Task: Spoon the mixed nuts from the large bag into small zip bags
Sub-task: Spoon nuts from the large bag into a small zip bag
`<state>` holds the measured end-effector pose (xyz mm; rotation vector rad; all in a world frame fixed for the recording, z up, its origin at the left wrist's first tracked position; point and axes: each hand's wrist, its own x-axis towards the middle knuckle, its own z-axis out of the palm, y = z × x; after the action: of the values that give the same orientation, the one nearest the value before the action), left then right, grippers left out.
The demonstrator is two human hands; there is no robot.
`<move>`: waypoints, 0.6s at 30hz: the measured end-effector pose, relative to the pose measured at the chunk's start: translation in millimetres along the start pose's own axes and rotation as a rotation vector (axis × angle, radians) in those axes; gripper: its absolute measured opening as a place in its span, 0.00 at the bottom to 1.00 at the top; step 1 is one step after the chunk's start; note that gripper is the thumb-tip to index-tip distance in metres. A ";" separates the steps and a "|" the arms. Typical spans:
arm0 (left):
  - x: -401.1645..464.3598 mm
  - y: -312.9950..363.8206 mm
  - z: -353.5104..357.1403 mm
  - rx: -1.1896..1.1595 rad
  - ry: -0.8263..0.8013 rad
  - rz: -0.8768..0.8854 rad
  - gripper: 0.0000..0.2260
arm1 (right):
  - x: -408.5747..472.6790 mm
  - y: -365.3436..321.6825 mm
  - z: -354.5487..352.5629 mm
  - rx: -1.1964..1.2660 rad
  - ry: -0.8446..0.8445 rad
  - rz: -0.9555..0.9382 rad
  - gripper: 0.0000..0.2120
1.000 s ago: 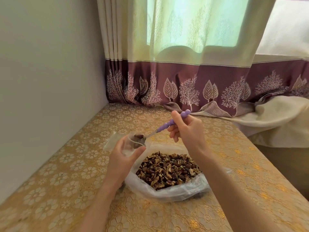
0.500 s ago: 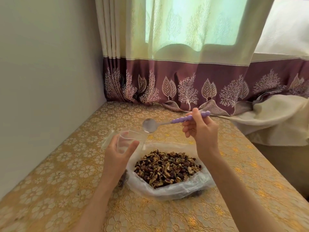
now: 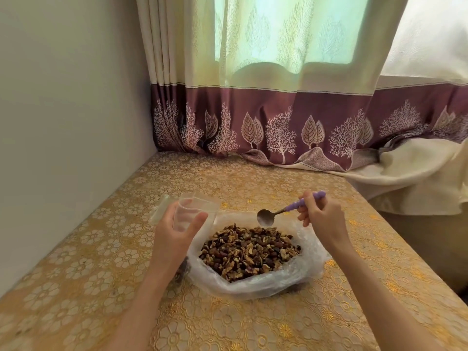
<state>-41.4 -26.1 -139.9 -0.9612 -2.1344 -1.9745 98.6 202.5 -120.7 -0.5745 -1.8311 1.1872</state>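
A large clear plastic bag (image 3: 255,285) lies open on the table, full of mixed nuts (image 3: 249,250). My left hand (image 3: 174,236) grips a small clear zip bag (image 3: 195,211) by its mouth, left of the large bag; its lower part hangs behind my wrist with some nuts showing. My right hand (image 3: 323,216) holds a spoon (image 3: 266,217) by its purple handle. The empty metal bowl of the spoon hovers just above the far edge of the nut pile.
The table wears a gold floral cloth (image 3: 106,262). A plain wall (image 3: 63,122) runs along the left. Purple-bordered curtains (image 3: 278,127) hang at the back, and a cream cloth (image 3: 410,178) bunches at the right rear.
The spoon tipped its nuts into the small zip bag, then came out empty. My right hand has swung it right and down to the nut pile. My left hand stays in place.
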 end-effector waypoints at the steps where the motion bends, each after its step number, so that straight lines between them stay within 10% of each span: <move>1: 0.0 0.9 0.0 0.002 -0.001 0.000 0.38 | 0.7 0.9 -0.2 -0.014 -0.038 0.008 0.14; 18: 0.1 -3.5 1.1 0.036 -0.021 -0.004 0.32 | -1.9 10.6 10.4 0.093 -0.157 0.311 0.21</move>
<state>-42.8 -25.0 -143.1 -0.9775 -2.1764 -1.9295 90.0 200.6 -132.8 -0.7499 -1.8498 1.5538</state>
